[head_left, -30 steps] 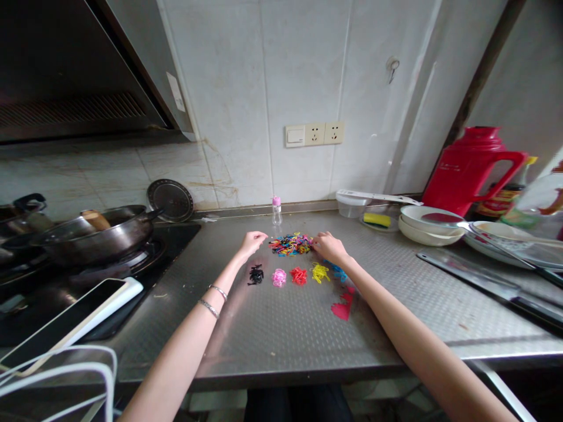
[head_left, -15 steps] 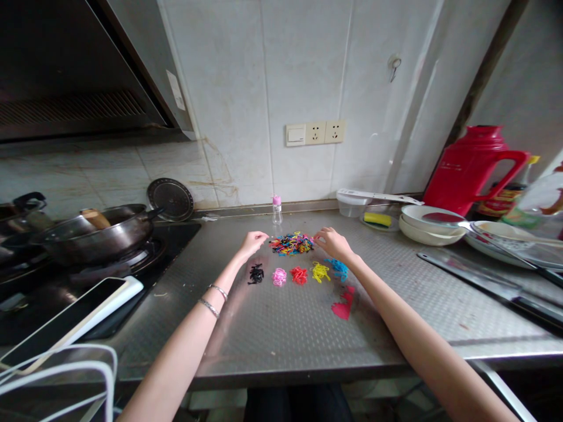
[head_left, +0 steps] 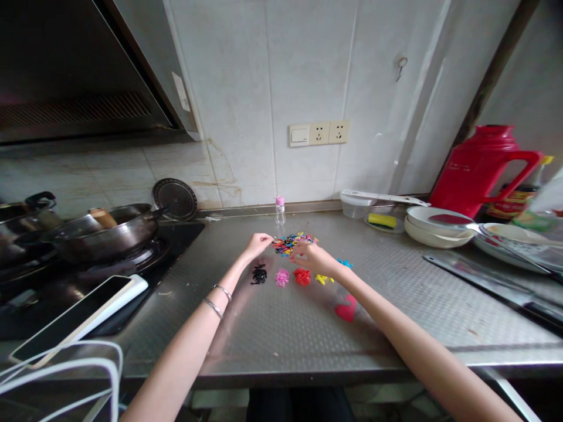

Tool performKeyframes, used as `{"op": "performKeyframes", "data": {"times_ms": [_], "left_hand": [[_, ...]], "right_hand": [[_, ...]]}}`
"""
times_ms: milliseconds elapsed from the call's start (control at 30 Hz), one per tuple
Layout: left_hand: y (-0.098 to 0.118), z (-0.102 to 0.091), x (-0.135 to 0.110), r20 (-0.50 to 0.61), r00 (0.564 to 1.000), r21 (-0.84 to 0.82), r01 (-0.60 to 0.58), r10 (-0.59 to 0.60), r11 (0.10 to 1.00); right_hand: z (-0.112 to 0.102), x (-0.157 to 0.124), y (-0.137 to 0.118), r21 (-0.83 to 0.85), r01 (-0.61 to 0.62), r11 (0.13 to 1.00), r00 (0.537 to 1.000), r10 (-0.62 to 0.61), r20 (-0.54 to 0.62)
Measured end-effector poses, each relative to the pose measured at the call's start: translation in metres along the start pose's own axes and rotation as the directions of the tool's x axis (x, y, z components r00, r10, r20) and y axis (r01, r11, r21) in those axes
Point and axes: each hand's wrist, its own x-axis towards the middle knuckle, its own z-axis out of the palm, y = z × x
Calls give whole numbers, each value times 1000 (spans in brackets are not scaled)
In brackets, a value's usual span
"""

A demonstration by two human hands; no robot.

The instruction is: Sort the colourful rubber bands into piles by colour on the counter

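A mixed pile of small coloured rubber bands [head_left: 291, 241] lies on the metal counter. My left hand [head_left: 258, 244] is at the pile's left edge, thumb and fingertip pinched together; what they hold is too small to make out. My right hand [head_left: 311, 258] reaches across the front of the pile, fingers bent down and drawn together, and their tips are partly hidden. In front lie sorted heaps: black bands [head_left: 259, 274], pink bands [head_left: 282, 278], red bands [head_left: 302, 276] and yellow bands [head_left: 324, 279]. Blue bands [head_left: 345, 263] show partly behind my right wrist.
A small clear bottle with a pink cap [head_left: 280, 212] stands behind the pile. Pans [head_left: 103, 225] and a phone [head_left: 73, 319] are at left. To the right are a yellow sponge [head_left: 382, 221], bowls [head_left: 435, 233], a cleaver [head_left: 488, 281] and a red thermos [head_left: 477, 170].
My right hand has moved left and toward me, from the pile's right edge to its front. My left hand stays pinched at the left edge. The view has shifted slightly.
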Motion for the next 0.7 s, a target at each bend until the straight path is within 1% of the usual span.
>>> {"op": "performKeyframes", "data": {"times_ms": [100, 233, 300, 400, 533, 633, 700], "left_hand": [[-1, 2, 0, 7, 1000, 24, -25, 25, 999], [-5, 5, 2, 30, 997, 44, -66, 65, 997], [-7, 6, 2, 29, 997, 52, -77, 75, 996], [-9, 6, 2, 35, 996, 94, -80, 77, 992], [-12, 6, 0, 51, 996, 194, -75, 66, 978], [-14, 5, -1, 35, 997, 278, -78, 71, 958], [-15, 4, -2, 19, 996, 335, -86, 84, 938]], "right_hand": [[11, 0, -14, 13, 83, 996, 994, -84, 74], [18, -2, -22, -40, 101, 994, 985, -94, 142], [18, -2, -22, -51, 102, 994, 985, -93, 147], [13, -2, -18, -37, 94, 995, 990, -90, 112], [-3, -2, -4, -42, 27, 999, 1000, -26, 15], [-16, -5, 12, -94, -80, 992, 996, 76, -41], [-24, -9, 24, -133, -166, 977, 985, 157, -74]]}}
